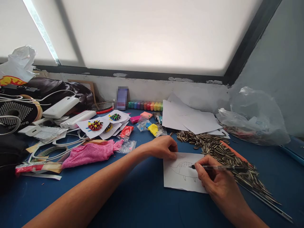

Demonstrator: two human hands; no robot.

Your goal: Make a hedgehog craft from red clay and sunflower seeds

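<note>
A white sheet of paper point(177, 183) lies on the blue table before me, with a line drawing of an animal on it: a rounded body, short legs and small marks over the back. My right hand point(215, 179) grips a pen point(213, 167) with a clear barrel and a dark tip. That tip touches the paper, or hovers just over it, by the marks on the animal's back. At the sheet's upper left edge, my left hand point(163, 147) has its fingers curled, thumb on the paper, holding it. The drawing's right end is hidden behind my right hand.
Striped sunflower seeds point(213, 147) are heaped right of the sheet, below a stack of blank paper point(190, 117). Decorated cards point(93, 126), a pink cloth point(89, 155) and clay packets point(153, 129) lie to the left. A plastic bag point(258, 117) sits at far right.
</note>
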